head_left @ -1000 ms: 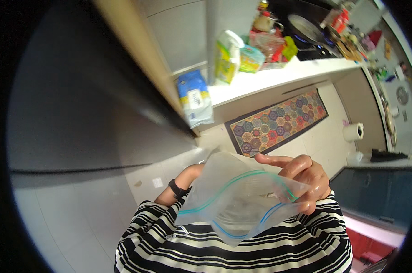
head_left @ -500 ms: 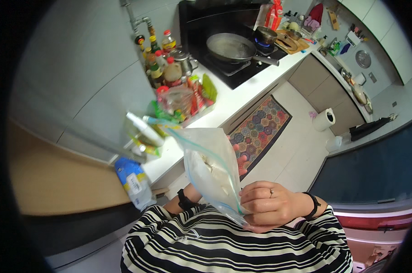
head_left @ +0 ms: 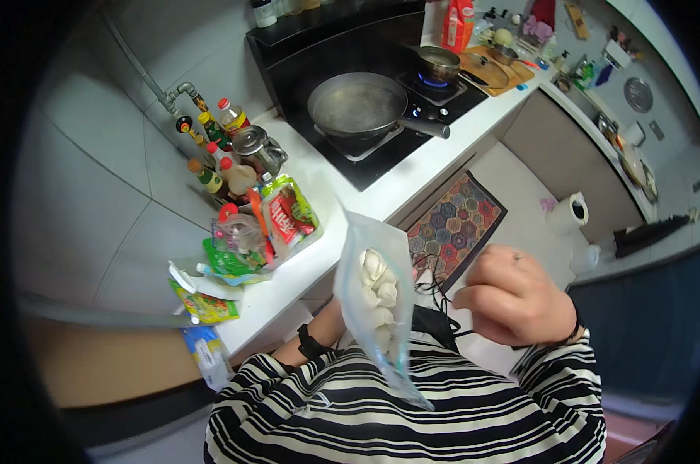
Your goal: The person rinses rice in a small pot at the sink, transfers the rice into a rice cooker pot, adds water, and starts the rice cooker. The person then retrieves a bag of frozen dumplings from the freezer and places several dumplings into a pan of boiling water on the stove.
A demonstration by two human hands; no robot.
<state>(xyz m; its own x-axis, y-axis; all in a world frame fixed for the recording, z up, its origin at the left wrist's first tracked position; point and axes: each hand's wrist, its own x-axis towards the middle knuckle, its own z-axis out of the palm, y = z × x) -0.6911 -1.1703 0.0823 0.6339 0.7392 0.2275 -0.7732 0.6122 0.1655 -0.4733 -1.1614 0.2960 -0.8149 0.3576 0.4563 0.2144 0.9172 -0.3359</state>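
A clear zip bag (head_left: 350,267) stands open before my chest, with several white pleated dumplings (head_left: 378,278) inside. My left hand (head_left: 337,319) supports the bag from behind; most of its fingers are hidden by it. To the right, apart from the bag, my right hand (head_left: 508,294) is curled into a closed shape, slightly blurred. What its fingers hold, if anything, is hidden. Over the stove sits a wide frying pan (head_left: 357,104) with cloudy liquid in it, beyond the bag.
Sauce bottles (head_left: 238,174) and seasoning packets (head_left: 288,216) crowd the counter's left end. A small pot (head_left: 439,63) stands over a blue flame. Black cords (head_left: 436,298) hang between bag and right hand. A patterned mat (head_left: 458,224) covers part of the floor.
My right hand has let go of the bag's edge and moved right and up. The bag has turned, showing the dumplings more plainly. The view has shifted toward the stove.
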